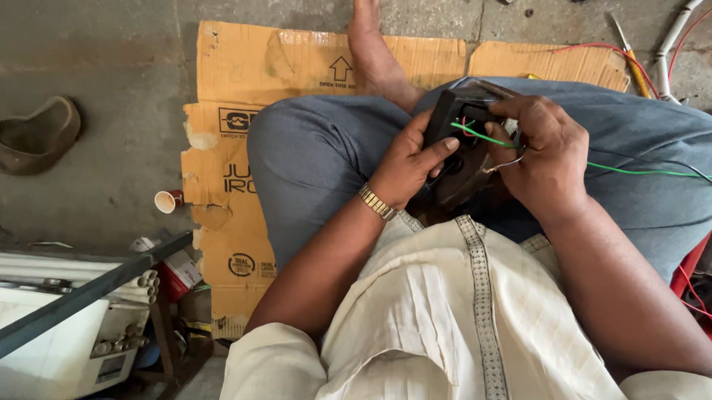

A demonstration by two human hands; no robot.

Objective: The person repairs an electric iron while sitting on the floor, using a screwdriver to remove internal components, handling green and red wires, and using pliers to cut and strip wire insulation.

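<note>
Both hands closed on black box (460, 117), left hand (408, 164), right hand (543, 147)

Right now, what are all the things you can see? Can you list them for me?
Black box part: one, black, held in both hands over the lap.
Green wire: one, green, runs from the box off to the right.
Red wire: one, red, on the floor at top right.
Cardboard sheet: one, brown, flat on the floor under the legs.
Small cup: one, pale, on its side by the cardboard.
Sandal: one, brown, on the floor at left.
Wristwatch: one, gold, on the left wrist.
Left hand: grips the box.
Right hand: on the box, at the wires.
</note>
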